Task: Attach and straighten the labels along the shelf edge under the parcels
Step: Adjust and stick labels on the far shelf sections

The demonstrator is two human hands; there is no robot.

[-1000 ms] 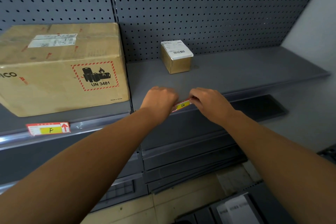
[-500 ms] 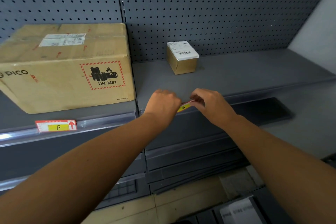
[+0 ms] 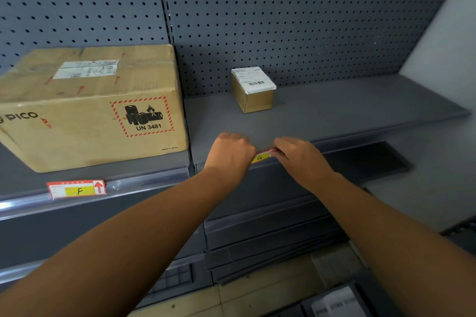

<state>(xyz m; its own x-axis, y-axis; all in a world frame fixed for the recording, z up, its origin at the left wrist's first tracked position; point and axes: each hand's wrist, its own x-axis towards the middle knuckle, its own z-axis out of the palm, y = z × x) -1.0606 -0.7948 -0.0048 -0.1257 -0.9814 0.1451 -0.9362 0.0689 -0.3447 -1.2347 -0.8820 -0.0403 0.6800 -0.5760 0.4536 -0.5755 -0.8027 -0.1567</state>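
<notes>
My left hand (image 3: 230, 153) and right hand (image 3: 300, 156) pinch the G label (image 3: 260, 157) ends below the small parcel (image 3: 253, 90). I think it is thin, light and bendy, so I hold both ends softly.

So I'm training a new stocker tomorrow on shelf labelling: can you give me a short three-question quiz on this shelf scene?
1. True or false: the F label sits on the shelf edge below the large box.
2. Which letter shows on the G label held between the left hand and the right hand?
A) F
B) G
C) H
3. Fill in: the small parcel has a white sticker with a ____ on top.

Key: 1 true; 2 B; 3 barcode.
</notes>
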